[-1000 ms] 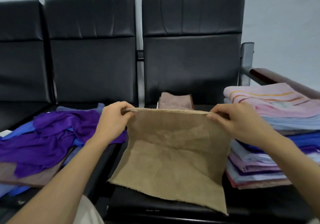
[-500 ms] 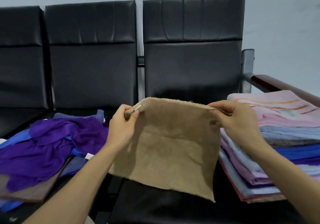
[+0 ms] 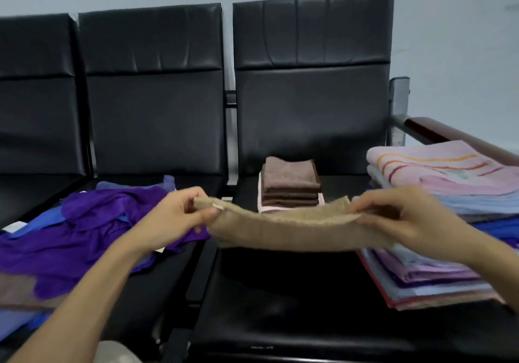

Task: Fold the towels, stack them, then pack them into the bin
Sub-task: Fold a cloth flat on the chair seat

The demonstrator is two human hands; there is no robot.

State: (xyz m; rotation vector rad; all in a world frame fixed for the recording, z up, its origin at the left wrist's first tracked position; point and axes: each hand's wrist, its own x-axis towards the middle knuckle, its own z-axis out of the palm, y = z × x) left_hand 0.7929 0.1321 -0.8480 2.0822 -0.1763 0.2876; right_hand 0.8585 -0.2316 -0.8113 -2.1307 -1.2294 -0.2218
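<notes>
Row of black padded seats against a pale wall. Rear of centre seat: small stack of folded brown towels. Seat to left: loose purple/blue heap. Right: tall folded pile. Tan towel held above centre seat, approx. flat, long axis left-right, middle sagging. Left grip and right grip each pinch one end.

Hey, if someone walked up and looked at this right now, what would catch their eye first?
Probably the tan towel, pinched at its two ends by the left hand and the right hand and held above the black seat. Next, the rumpled purple cloth heaped on the seat to the left, and the tall stack of folded towels on the right.
</notes>
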